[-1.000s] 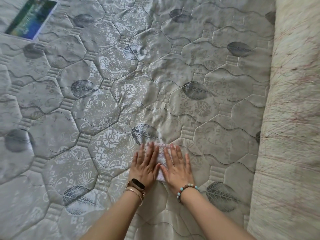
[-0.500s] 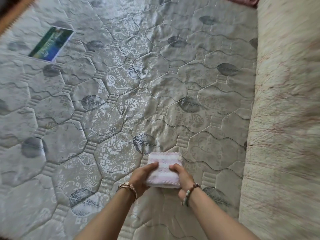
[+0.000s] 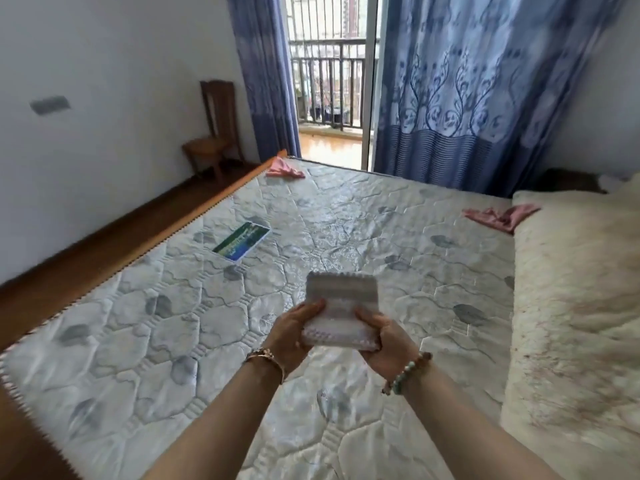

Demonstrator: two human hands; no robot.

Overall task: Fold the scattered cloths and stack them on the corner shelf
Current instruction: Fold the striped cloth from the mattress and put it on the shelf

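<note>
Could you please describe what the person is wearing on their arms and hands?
Both forearms are bare, with no sleeves in view. The left hand has a thin gold-coloured bracelet at its wrist. The right hand has a bracelet of turquoise and brown beads.

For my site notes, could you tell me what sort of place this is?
Most likely a home bedroom: a bare quilted mattress fills the view, blue curtains hang by a balcony door, and a wooden chair stands against the wall.

No legible text: the green-and-blue booklet (image 3: 241,246) on the mattress (image 3: 145,327), left of frame centre, carries printing (too blurred to read), and nothing else bears readable markings.
</note>
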